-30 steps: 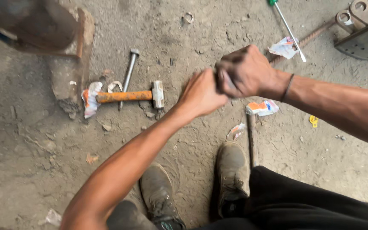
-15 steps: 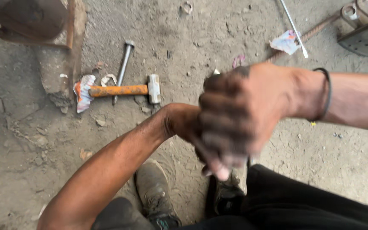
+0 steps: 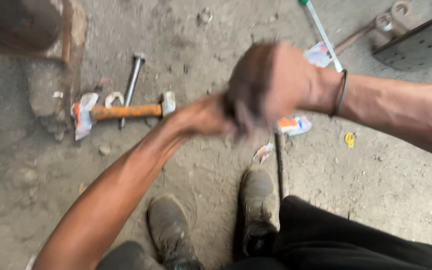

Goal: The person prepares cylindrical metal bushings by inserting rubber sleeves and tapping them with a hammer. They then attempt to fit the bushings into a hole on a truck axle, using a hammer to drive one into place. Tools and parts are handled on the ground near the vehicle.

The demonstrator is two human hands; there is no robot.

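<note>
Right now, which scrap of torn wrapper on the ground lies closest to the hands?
The orange-and-white scrap just below the right hand. The others lie farther off: one by the hammer handle's end, one up by the white rod.

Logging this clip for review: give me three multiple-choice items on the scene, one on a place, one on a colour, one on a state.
1. Where does the hammer lie?
A. On the dirt ground left of the hands
B. On the metal box
C. Across the shoes

2. What colour is the hammer's handle?
A. Blue
B. Orange
C. Green

3. How are the two hands?
A. Far apart
B. Flat on the ground
C. Closed together in front of the body

Answers: 1 A, it rests on the ground beside a long bolt. 2 B, the shaft shows orange. 3 C, the right hand meets the left hand, both blurred.
</note>
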